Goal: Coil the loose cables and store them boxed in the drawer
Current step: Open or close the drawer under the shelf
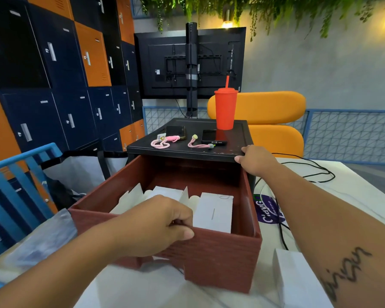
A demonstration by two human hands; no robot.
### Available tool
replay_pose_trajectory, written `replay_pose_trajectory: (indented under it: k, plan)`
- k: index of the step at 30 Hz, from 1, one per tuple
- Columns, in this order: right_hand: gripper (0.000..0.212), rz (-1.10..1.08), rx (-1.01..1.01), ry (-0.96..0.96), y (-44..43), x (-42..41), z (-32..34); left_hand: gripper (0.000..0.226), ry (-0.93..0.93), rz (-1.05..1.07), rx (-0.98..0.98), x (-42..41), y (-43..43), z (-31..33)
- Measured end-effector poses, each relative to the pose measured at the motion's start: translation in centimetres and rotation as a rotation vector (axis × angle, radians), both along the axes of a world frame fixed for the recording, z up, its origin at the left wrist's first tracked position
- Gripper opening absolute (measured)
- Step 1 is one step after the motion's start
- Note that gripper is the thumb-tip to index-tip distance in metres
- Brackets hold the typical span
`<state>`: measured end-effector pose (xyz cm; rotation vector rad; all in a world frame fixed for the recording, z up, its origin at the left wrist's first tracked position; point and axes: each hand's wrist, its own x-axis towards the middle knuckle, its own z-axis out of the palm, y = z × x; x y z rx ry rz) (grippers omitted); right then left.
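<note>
The drawer [220, 252], standing out of the cabinet [187, 150] with white boxes [213, 210] inside, is being gripped at its front rim by the left hand [156, 223] while the right hand [256, 158] is clasping the cabinet top, so a jerk is probably risking toppling the red cup [225, 110] there.

The red-brown plastic drawer [220, 252] has a matt front moulded in fine horizontal ribs, rough like weave, while its inner walls look smoother, and the white cardboard boxes [213, 210] inside it are plain and matt. The black plastic cabinet top [182, 152] is glossy enough to mirror the orange-red plastic tumbler [225, 110], itself satin-smooth, and shows pale scuffs near its front edge. The navy and orange metal lockers [93, 54] carry a flat painted finish.
</note>
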<state>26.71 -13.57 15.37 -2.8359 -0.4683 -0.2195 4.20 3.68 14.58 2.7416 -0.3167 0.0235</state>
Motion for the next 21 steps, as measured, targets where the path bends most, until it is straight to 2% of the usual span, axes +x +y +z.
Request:
replay_pose_trajectory:
  k: [9,13,17,21]
  plan:
    - [0.05,0.004,0.005,-0.014,0.0,-0.3,-0.2,0.013,0.213,-0.029,-0.057,-3.0,-0.4,0.8]
    - [0.059,0.07,0.102,0.032,-0.4,-0.7,-1.1,0.013,0.244,-0.015,-0.134,-3.2,-0.3,0.6]
    - [0.069,0.179,0.333,0.166,-2.3,-2.6,-1.7,0.021,0.179,0.016,-0.226,-3.0,-0.1,0.2]
    - [0.067,0.234,0.511,0.256,-5.5,-6.1,-2.6,0.014,0.033,0.057,-0.22,-2.5,-0.9,-0.1]
